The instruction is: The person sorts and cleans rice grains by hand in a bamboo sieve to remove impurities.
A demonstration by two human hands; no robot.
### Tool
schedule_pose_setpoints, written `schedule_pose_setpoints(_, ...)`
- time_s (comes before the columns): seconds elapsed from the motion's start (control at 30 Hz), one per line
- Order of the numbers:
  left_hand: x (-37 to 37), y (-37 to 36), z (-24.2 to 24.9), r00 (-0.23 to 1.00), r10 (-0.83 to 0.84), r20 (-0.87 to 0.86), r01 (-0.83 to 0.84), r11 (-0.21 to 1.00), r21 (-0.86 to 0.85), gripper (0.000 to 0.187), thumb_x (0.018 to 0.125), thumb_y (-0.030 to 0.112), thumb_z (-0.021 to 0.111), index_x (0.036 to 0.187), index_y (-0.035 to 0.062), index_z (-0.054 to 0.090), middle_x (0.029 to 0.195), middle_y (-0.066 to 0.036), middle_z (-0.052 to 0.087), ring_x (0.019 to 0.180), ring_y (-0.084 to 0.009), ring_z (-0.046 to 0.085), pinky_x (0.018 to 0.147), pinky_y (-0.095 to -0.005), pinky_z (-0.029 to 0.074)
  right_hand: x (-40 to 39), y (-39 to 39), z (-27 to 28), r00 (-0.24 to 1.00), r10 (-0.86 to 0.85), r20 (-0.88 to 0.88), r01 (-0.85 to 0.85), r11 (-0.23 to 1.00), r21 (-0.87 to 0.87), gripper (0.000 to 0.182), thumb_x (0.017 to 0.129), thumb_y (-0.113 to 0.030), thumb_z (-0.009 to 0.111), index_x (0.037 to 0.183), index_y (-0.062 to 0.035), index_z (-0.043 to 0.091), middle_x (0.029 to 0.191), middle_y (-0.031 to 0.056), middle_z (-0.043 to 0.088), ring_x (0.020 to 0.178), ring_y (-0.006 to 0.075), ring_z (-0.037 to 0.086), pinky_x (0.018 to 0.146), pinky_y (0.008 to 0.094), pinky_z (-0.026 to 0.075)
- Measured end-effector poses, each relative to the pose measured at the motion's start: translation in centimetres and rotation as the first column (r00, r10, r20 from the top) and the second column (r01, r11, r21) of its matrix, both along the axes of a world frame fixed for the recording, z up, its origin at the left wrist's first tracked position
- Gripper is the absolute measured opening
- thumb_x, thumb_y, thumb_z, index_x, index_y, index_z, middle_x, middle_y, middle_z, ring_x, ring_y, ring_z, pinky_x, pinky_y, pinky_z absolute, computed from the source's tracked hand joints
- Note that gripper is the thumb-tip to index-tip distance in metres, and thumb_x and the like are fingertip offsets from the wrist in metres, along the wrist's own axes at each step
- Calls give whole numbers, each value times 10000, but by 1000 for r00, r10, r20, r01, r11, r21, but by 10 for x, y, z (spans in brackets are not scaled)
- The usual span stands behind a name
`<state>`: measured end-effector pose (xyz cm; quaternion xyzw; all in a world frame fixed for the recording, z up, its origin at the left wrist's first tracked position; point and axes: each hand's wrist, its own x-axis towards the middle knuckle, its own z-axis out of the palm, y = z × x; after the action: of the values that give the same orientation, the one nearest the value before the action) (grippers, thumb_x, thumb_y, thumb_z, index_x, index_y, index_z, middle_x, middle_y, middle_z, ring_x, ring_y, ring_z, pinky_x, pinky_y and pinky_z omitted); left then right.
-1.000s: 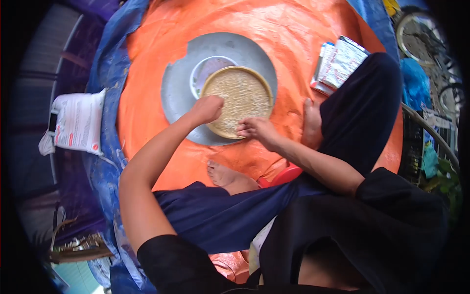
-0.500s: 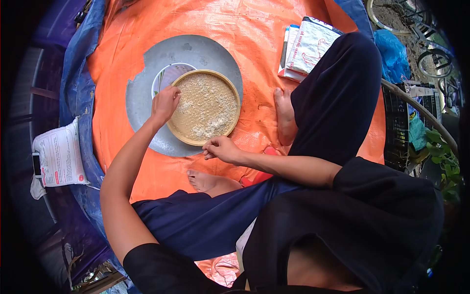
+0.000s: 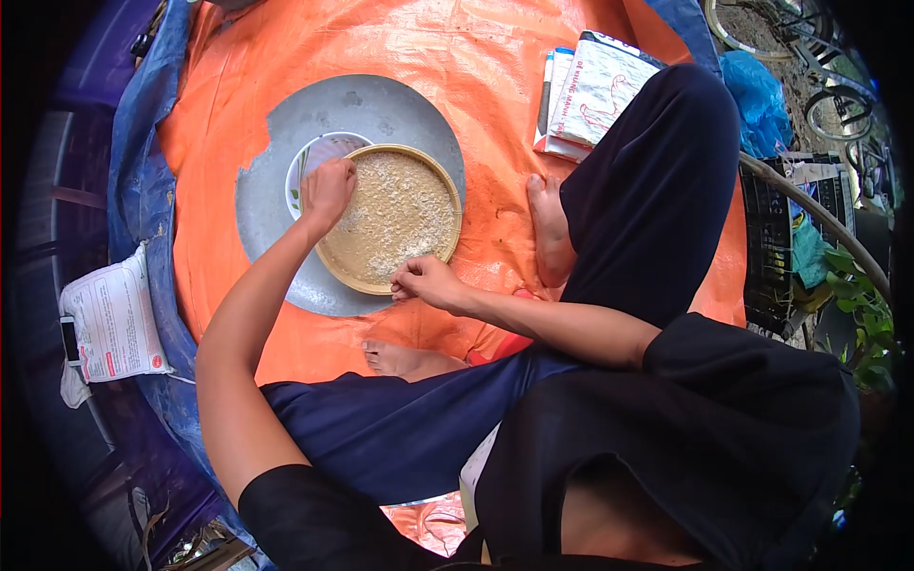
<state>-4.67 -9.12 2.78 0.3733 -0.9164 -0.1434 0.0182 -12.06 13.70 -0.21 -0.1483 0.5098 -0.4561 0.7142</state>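
Observation:
A round sieve point(image 3: 395, 209) with a pale rim holds tan and white grainy material, the whiter grains toward its lower right. It overlaps a white bowl point(image 3: 303, 164) with a leaf pattern, above a round grey metal tray point(image 3: 381, 100). My left hand point(image 3: 328, 195) is closed at the sieve's left rim, over the bowl's edge. My right hand point(image 3: 426, 282) is closed at the lower rim, its fingers pinched together. Both hands grip the sieve's rim.
An orange tarp point(image 3: 495, 114) lies under the tray. Folded printed sacks point(image 3: 605, 90) are at the upper right, near my foot point(image 3: 549, 228). A white sack point(image 3: 114, 314) with a phone point(image 3: 70, 341) lies at the left. A black crate point(image 3: 766, 243) stands at the right.
The sieve has shifted slightly left relative to my feet, with both hands following. The white grains have spread up the right side. The view has also shifted slightly.

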Motion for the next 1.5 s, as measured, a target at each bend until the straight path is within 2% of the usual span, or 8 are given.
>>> schedule_pose_setpoints(0.27,0,-10,-20,996,-43,83,54,990,-130,117,809,145,578,823,77,672,875,-102,645,794,-332,641,694,-455,496,-2,-2,0,1000,15,23,-15,1000,-11,194,935,-86,505,928,73,614,858,109,644,755,168,666,720,264,564)
schedule_pose_setpoints(0.5,-1,-10,-12,960,-170,224,197,975,-106,146,821,89,526,849,-25,613,948,-203,630,853,-371,651,714,-473,502,-7,-4,0,998,58,26,-58,998,-1,207,953,-127,521,950,62,607,894,107,636,809,162,650,762,256,552)
schedule_pose_setpoints(0.7,3,-8,-8,915,-294,277,324,943,-69,116,819,22,496,885,-14,585,978,-188,616,876,-346,653,704,-475,498,-9,-6,10,998,68,4,-68,997,30,208,954,-132,519,973,61,591,908,108,630,812,170,651,768,270,550)
schedule_pose_setpoints(1.0,13,-3,-17,926,-325,192,351,928,-123,104,805,14,499,869,0,580,965,-170,607,947,-321,619,725,-450,494,-8,-7,8,998,68,13,-68,997,30,200,947,-123,518,973,64,585,919,127,642,812,182,656,749,270,544)
schedule_pose_setpoints(1.1,11,-2,-17,897,-313,312,348,936,-59,110,802,18,500,873,0,583,966,-177,607,941,-331,622,738,-450,494,-7,-8,9,997,73,5,-73,997,33,214,948,-135,514,972,64,588,921,128,645,814,183,657,745,269,541)
schedule_pose_setpoints(1.23,8,-1,-11,882,-324,343,355,934,-29,111,797,25,508,878,-1,581,993,-177,604,962,-326,615,753,-426,498,-8,-9,9,995,91,-27,-91,996,12,219,945,-133,513,981,69,588,914,130,648,803,178,655,736,262,538)
schedule_pose_setpoints(1.33,12,3,-10,912,-347,219,385,909,-162,96,789,28,515,863,4,571,1032,-159,593,1006,-304,593,807,-405,484,-10,-10,14,999,49,0,-49,999,21,212,942,-128,516,982,68,586,911,127,646,796,174,653,740,256,538)
schedule_pose_setpoints(1.5,20,4,-22,872,-450,190,488,821,-296,180,756,27,540,926,-18,578,1082,-160,553,1046,-282,555,865,-375,466,-11,-11,11,998,63,-9,-63,998,21,204,941,-126,519,973,64,584,907,127,647,790,167,650,755,254,543)
